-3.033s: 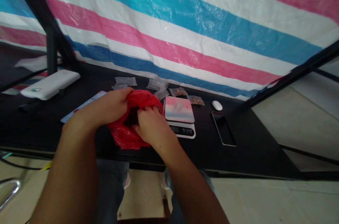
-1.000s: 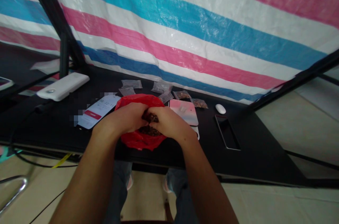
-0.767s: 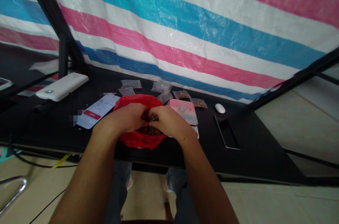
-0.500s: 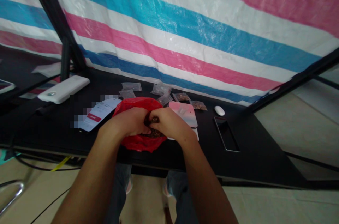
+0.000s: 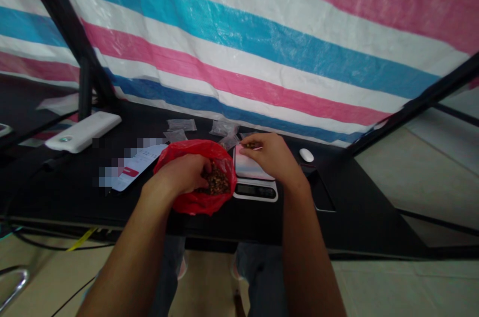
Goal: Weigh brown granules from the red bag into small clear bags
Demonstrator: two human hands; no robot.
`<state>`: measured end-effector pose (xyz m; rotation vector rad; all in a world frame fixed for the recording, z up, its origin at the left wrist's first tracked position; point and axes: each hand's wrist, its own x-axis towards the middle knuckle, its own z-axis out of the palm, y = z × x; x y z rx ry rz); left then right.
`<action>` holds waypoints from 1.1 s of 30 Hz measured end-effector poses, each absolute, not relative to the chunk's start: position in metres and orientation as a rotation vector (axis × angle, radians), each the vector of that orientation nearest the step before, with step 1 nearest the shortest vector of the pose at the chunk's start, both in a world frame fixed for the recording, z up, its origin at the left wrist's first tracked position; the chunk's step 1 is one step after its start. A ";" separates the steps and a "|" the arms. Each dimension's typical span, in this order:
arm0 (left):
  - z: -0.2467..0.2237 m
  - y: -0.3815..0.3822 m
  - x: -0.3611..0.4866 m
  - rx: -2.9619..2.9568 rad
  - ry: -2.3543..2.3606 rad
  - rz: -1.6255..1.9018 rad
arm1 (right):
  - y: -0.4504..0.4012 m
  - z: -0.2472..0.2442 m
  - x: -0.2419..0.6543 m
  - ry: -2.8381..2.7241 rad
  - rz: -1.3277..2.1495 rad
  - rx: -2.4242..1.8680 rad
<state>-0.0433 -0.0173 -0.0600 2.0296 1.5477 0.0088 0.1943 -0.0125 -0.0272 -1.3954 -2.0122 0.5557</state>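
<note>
A red plastic bag (image 5: 198, 204) stands wide open on the black table, with small brown dried pieces (image 5: 219, 179) inside. My left hand (image 5: 189, 172) reaches into it from the left, fingers curled at the pieces; what they grip, if anything, is hidden. Over the pink-and-white plate of a digital scale (image 5: 255, 190), my right hand (image 5: 271, 155) pinches a few brown pieces (image 5: 251, 145) between thumb and fingers. The scale sits just right of the bag, and its display is too dark to read.
Small clear zip bags (image 5: 181, 125) lie along the back, some partly covered by my right hand. Left of the red bag rests a lit phone (image 5: 140, 167), with a white power bank (image 5: 84, 132) beyond. A white earbud case (image 5: 306, 155) and dark phone (image 5: 321, 189) are at right.
My right hand has left the red bag and moved right, over the scale, with brown pieces in its fingers. The scale's display is now uncovered. My left hand stays in the bag.
</note>
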 end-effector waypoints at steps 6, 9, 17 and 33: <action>-0.066 -0.016 -0.046 2.042 1.484 0.059 | -0.002 -0.033 0.226 -1.957 0.414 -1.552; -0.065 -0.015 -0.046 2.031 1.499 0.028 | 0.000 -0.038 0.228 -1.976 0.402 -1.583; -0.058 -0.017 -0.043 2.064 1.502 -0.022 | 0.001 -0.037 0.224 -2.050 0.353 -1.570; -0.059 -0.013 -0.044 2.070 1.476 -0.038 | -0.001 -0.035 0.225 -2.075 0.353 -1.586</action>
